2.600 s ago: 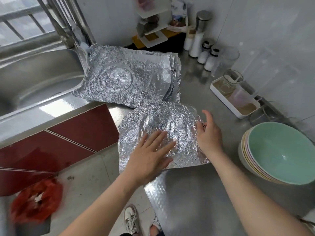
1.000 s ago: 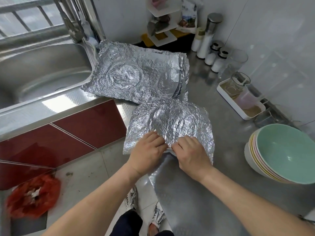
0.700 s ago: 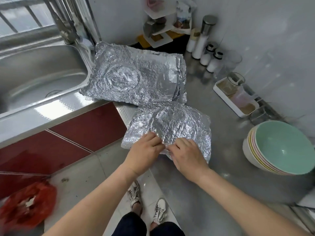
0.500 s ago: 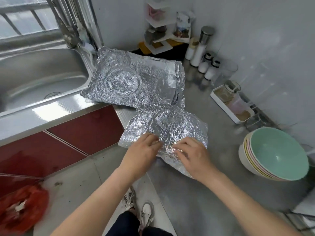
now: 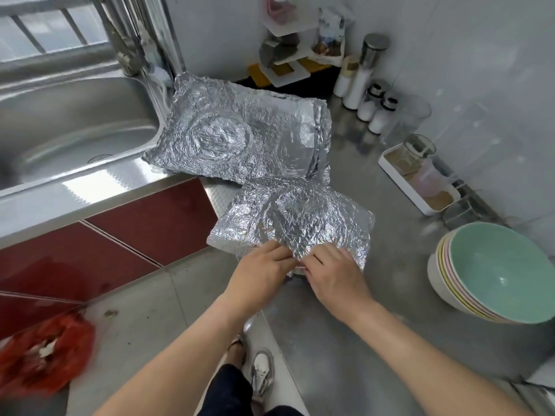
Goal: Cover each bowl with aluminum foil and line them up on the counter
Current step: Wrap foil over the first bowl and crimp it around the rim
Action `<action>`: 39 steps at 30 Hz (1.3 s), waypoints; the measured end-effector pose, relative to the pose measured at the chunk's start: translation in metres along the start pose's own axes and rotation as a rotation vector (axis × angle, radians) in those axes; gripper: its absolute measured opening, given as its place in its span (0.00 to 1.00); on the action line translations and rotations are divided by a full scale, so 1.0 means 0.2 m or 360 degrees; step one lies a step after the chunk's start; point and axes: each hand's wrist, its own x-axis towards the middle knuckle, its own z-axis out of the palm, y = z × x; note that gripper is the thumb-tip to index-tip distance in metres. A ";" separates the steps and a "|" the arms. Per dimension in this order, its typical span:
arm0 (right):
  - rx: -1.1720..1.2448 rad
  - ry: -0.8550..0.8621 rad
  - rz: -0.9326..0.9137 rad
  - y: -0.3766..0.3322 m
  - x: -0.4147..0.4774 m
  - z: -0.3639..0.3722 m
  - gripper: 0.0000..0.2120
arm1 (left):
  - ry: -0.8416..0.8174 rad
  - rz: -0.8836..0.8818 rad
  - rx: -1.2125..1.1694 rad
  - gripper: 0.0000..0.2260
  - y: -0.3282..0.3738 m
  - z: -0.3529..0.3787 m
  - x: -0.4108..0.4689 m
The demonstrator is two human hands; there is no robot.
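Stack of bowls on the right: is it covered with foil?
No, the stack of bowls shows a bare green inside with no foil on it; the foil-wrapped bowl sits apart from it.

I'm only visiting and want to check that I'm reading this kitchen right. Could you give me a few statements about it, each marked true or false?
1. The left hand and the right hand both grip the near edge of the foil cover. True.
2. The stack of bowls at the right is wrapped in foil. False: its top green bowl lies open.
3. A pile of foil sheets lies beside the sink. True.
4. The left hand rests in the sink. False: it is at the foil cover.
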 end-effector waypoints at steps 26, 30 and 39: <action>0.0188 -0.0073 0.0014 0.00 0.06 -0.02 0.08 | -0.0027 -0.0064 -0.0124 0.11 -0.05 -0.07 0.00; 0.0054 -0.0012 -0.0046 -0.02 0.05 0.02 0.07 | 0.0001 -0.0007 -0.0067 0.03 -0.08 -0.03 0.00; 0.0148 0.0077 0.0104 -0.11 0.06 0.04 0.03 | 0.0007 0.0089 -0.0108 0.13 -0.12 -0.05 0.02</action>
